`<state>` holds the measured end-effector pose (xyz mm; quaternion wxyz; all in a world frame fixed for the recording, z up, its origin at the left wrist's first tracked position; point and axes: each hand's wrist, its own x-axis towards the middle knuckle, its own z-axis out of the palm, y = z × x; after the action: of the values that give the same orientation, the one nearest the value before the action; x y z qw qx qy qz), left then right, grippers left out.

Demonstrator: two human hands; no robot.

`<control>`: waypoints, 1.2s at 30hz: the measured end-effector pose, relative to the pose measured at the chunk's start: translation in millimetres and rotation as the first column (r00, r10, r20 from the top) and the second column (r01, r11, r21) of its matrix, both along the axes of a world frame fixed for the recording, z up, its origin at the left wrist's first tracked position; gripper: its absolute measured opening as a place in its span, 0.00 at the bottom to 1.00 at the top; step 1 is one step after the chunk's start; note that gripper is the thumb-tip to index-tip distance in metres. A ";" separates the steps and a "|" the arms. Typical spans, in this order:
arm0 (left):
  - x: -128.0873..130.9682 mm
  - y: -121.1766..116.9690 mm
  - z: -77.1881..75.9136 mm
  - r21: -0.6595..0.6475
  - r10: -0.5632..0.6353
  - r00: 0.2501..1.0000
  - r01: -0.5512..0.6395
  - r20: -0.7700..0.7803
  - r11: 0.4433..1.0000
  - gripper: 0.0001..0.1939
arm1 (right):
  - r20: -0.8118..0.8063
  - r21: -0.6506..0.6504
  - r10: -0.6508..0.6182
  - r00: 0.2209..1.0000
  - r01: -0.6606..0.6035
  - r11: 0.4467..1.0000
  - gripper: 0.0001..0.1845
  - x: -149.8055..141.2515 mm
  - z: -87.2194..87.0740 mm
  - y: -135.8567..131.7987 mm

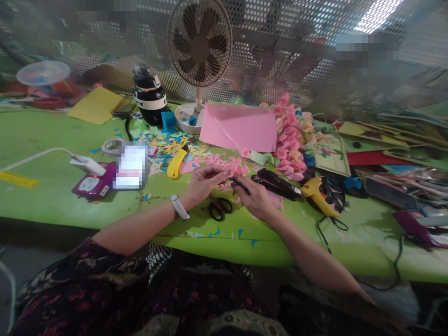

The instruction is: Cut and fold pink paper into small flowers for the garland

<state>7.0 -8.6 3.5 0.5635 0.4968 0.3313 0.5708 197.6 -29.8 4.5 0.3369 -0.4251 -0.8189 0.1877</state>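
Observation:
My left hand (203, 183), with a white watch on the wrist, pinches a small pink paper piece (224, 173) above the green table (52, 149). My right hand (255, 196) is closed round a dark pen-like tool (241, 185) whose tip meets the pink piece. Black-handled scissors (220, 207) lie just under both hands. Pink paper cuttings (231, 164) are scattered right behind them.
A black stapler (276, 183) and a yellow glue gun (317, 195) lie to the right. A pink sheet (240, 126), a row of folded pink flowers (290, 140), a fan (199, 46), a yellow cutter (176, 163) and a phone (131, 166) stand behind.

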 end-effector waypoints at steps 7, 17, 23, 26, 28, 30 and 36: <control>-0.2 1.7 -4.1 -0.071 -0.049 0.998 0.052 0.049 0.996 0.18 | -0.028 -0.165 0.077 0.997 -0.081 0.983 0.16 0.6 5.5 1.5; 0.0 1.8 -2.1 -0.023 0.039 0.999 -0.038 0.036 0.999 0.19 | -0.185 -0.122 -0.055 0.981 0.033 0.992 0.17 -3.2 -6.8 -3.4; -1.0 3.3 -3.5 -0.027 -0.027 0.997 0.029 0.066 0.999 0.17 | -0.194 -0.117 -0.002 0.981 -0.021 0.993 0.17 2.2 -7.7 3.9; -2.0 3.6 -2.2 -0.028 -0.076 0.996 0.077 0.042 0.997 0.17 | -0.198 -0.145 0.026 0.980 -0.056 0.988 0.17 3.1 -7.2 5.5; -1.8 2.9 -1.2 -0.033 -0.071 0.997 0.073 0.043 0.997 0.18 | -0.183 -0.150 0.027 0.983 -0.055 0.987 0.17 1.9 -6.5 4.1; -1.0 1.8 -0.4 -0.049 -0.044 0.997 0.047 0.056 0.998 0.18 | -0.152 -0.116 0.012 0.988 -0.030 0.993 0.17 -0.6 -6.1 1.5; 1.1 -1.1 -0.7 -0.049 0.026 0.998 -0.023 0.063 0.999 0.17 | -0.098 -0.087 -0.041 0.994 0.032 0.996 0.17 -5.6 -6.4 -5.3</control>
<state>8.1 -9.7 2.8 0.5786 0.4606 0.3332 0.5849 192.0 -35.2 -1.9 0.3624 -0.4440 -0.7844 0.2372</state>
